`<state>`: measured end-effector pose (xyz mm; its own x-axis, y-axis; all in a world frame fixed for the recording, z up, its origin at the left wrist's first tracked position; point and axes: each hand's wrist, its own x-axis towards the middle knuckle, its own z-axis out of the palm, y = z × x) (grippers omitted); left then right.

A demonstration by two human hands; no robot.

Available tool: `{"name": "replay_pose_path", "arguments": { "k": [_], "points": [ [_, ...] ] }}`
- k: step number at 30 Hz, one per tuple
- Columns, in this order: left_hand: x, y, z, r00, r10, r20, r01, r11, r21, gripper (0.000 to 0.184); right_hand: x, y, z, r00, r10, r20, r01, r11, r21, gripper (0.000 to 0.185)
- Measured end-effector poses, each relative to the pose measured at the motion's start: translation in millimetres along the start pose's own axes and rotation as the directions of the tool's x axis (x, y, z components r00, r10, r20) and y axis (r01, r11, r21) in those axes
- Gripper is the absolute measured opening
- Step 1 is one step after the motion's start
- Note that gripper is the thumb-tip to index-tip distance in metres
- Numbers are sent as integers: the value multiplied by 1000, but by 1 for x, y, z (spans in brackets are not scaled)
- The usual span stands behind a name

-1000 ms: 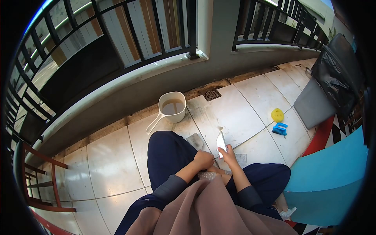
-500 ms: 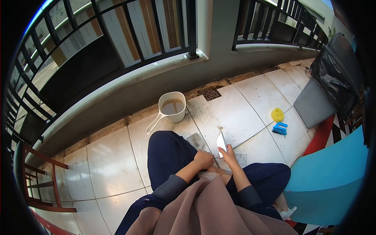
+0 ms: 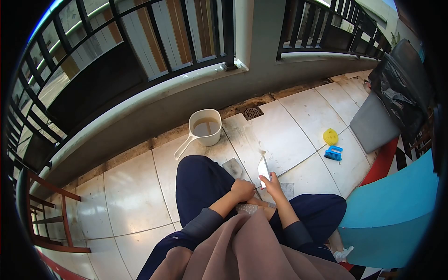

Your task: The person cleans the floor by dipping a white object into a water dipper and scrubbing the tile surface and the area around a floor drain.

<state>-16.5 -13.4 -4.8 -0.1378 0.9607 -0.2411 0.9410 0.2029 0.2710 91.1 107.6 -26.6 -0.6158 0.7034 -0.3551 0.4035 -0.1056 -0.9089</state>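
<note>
In front of my lap, my right hand is wrapped round a slim white object with a tapered top, tilted up from the floor; its kind is not clear. Close beside it, my left hand is closed, with a thin dark tip showing at its fingers; what it holds is mostly hidden. A small grey flat patch or piece lies on the tiles just beyond my left hand. Another greyish square is right of my right hand. Ahead, a white dipper with a handle holds cloudy water.
A yellow scrubber and a blue brush lie on the white tiles to the right. Past them stands a grey bin with a black bag. A drain grate sits near the low wall. A brown wooden rack is at left.
</note>
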Motion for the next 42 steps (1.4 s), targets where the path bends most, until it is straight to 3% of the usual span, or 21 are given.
{"name": "replay_pose_path", "arguments": {
  "k": [19,42],
  "points": [
    [-2,4,-9,997,-36,68,36,999,-2,28,1,3,0,1000,-21,1,21,1000,17,55],
    [-2,4,-7,999,-26,39,25,1000,6,28,2,4,0,1000,-14,11,13,999,52,53]
  ]
}}
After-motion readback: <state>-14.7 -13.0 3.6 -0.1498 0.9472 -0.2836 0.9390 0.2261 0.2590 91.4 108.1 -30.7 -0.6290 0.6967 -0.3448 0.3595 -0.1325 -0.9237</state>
